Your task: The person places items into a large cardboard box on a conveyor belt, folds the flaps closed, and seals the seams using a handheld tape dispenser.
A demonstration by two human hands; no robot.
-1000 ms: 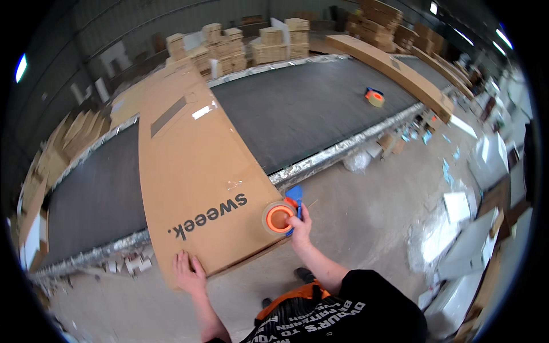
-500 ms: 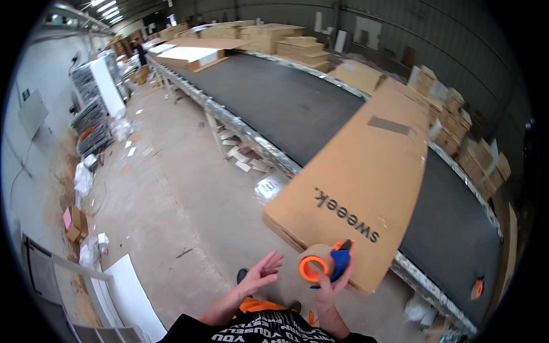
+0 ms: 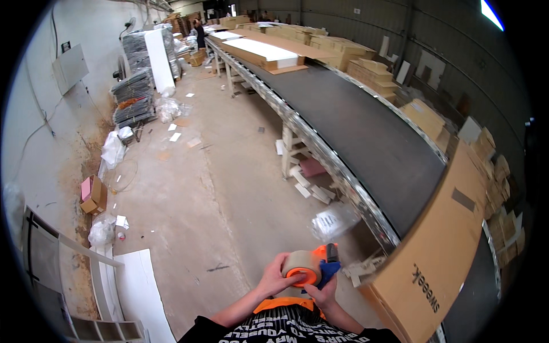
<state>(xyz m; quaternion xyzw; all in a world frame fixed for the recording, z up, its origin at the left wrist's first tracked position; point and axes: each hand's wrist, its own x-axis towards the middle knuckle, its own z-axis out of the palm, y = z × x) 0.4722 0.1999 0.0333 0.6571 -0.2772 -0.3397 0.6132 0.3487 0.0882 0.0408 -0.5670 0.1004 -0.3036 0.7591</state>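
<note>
A packing tape dispenser (image 3: 309, 264) with a wide tan roll, an orange hub and a blue handle is held in front of my body. My left hand (image 3: 275, 278) wraps the near left side of the roll, with fingers at the orange hub. My right hand (image 3: 324, 292) closes around the blue handle, its fingers partly hidden behind the dispenser. Right of my hands, a long closed cardboard box (image 3: 429, 257) lies across the conveyor, a strip of tape on its top. My hands are apart from the box.
A long dark conveyor belt (image 3: 366, 131) runs far ahead, with an opened carton (image 3: 269, 54) on it. Stacked cardboard (image 3: 372, 77) stands beyond. Plastic wrap and scraps (image 3: 331, 220) lie under its near edge. White panels (image 3: 140, 291) lie at left; a person (image 3: 199, 34) stands far off.
My left hand has come across onto the tape roll; before, it was open and apart. The dispenser has moved slightly left. My view has turned left, putting the box farther right.
</note>
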